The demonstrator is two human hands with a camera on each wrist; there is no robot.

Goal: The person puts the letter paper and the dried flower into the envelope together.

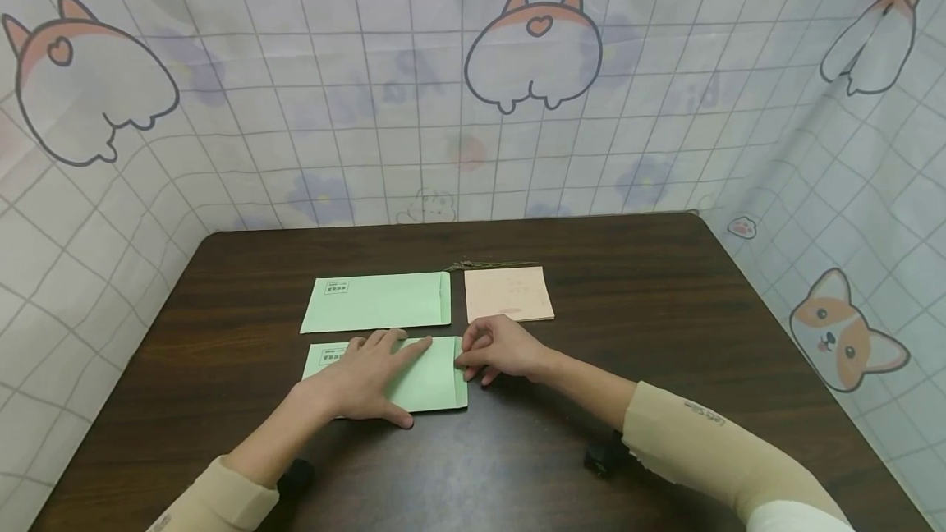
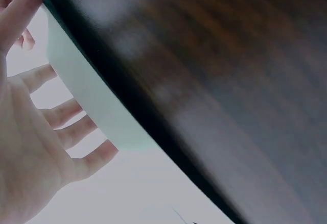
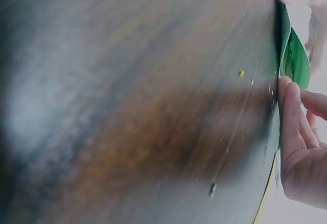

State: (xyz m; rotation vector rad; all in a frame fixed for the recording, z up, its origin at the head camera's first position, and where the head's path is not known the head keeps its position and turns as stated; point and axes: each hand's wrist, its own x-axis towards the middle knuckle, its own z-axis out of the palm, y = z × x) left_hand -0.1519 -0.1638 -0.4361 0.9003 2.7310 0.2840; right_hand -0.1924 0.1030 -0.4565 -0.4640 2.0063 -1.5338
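Currently we are working on the near pale green paper envelope (image 1: 429, 380), lying in the lower middle of the head view on the dark wooden bench (image 1: 665, 335). Our left hand (image 1: 365, 380) is pressing flat on it with fingers spread, while our right hand (image 1: 502, 349) is pinching its right-end flap (image 3: 294, 55), which the right wrist view shows lifted and curling. We are judging the flap as not yet folded down flat, so closing looks unfinished. A second pale green paper envelope (image 1: 377, 302) is lying just above it, untouched, and a peach paper sheet (image 1: 508, 294) is sitting to that one's right, near our right hand. Open bench is spreading to the far left and right and along the bottom edge, giving our arms room; the cartoon-printed curtain (image 1: 473, 105) is closing off the top.
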